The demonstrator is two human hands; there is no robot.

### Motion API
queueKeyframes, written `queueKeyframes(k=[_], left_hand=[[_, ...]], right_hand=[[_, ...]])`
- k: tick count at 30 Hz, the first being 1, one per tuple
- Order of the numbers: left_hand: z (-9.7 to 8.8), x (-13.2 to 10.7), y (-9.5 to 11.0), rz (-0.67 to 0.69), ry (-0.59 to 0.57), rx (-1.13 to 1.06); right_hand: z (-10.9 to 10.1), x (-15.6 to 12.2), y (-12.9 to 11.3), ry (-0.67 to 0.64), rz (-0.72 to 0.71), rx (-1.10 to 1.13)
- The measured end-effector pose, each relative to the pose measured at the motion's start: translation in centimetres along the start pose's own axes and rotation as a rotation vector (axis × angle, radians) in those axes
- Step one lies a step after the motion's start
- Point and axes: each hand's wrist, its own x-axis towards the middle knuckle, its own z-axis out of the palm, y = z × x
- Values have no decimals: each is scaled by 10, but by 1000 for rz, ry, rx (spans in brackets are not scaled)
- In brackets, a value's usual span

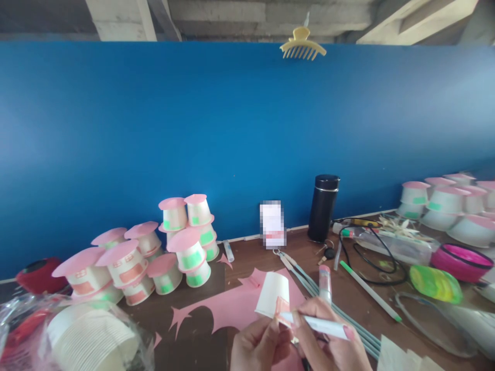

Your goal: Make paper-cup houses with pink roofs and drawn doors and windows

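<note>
My left hand grips a white paper cup near its rim, tilted over the table. A patch of reddish colouring shows on the cup's side by my fingers. In my right hand is a white marker with a pink end, its tip side against the coloured patch. Beneath the cup lies a cut-up sheet of pink paper with jagged edges. A glue stick stands just beyond my right hand.
Stacked cups with pink paper tops stand left, others far right. A plastic bag of nested cups fills the front left. A black flask, green marker, lanyard straps and black cable lie around.
</note>
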Motion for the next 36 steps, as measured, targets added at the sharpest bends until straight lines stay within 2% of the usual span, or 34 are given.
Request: queueKeyframes(k=[7, 21, 25, 30, 36], left_hand=[[2, 2, -4, 26, -13, -15], [2, -3, 3, 10, 1, -8], [2, -2, 3, 35, 3, -25], [4, -3, 2, 28, 15, -61], [5, -6, 7, 11, 28, -31]], right_hand=[[0, 1, -2, -3, -6, -3], [0, 0, -3, 20, 7, 23], [-2, 2, -3, 70, 59, 51], [-3, 7, -3, 133, 44, 35], [1, 2, -1, 79, 88, 80]])
